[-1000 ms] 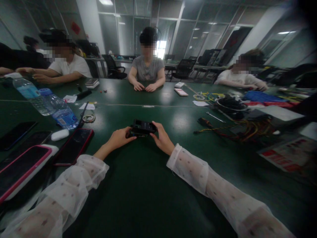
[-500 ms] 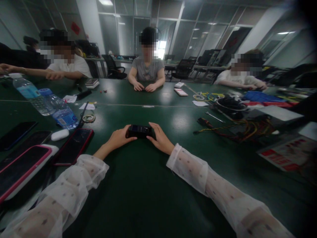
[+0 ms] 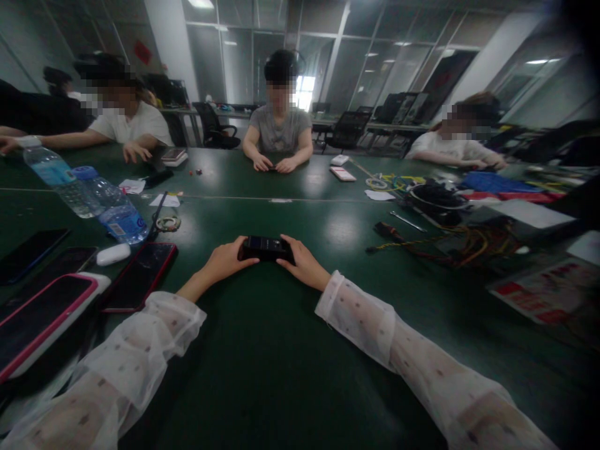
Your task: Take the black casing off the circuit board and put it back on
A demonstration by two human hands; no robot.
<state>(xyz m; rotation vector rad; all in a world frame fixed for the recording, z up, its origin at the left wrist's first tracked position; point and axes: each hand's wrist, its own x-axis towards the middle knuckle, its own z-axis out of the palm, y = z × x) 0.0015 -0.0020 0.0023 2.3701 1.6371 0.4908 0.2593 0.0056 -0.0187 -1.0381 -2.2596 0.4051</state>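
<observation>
A small black device with a lit screen is held between my two hands over the green table. My left hand grips its left end, thumb along the near edge and fingers behind. At the right end, my right hand closes on it the same way. Its exact kind is too dark and small to make out. Left of my left hand lies a phone in a red case.
Two water bottles, a white earphone case and a pink-edged phone are on the left. Bundled cables and a metal wrench-like tool lie at right. A person in grey sits opposite; others sit on both sides.
My hands and the black device stay almost still. The person at the far left has lowered an arm and spread a hand on the table.
</observation>
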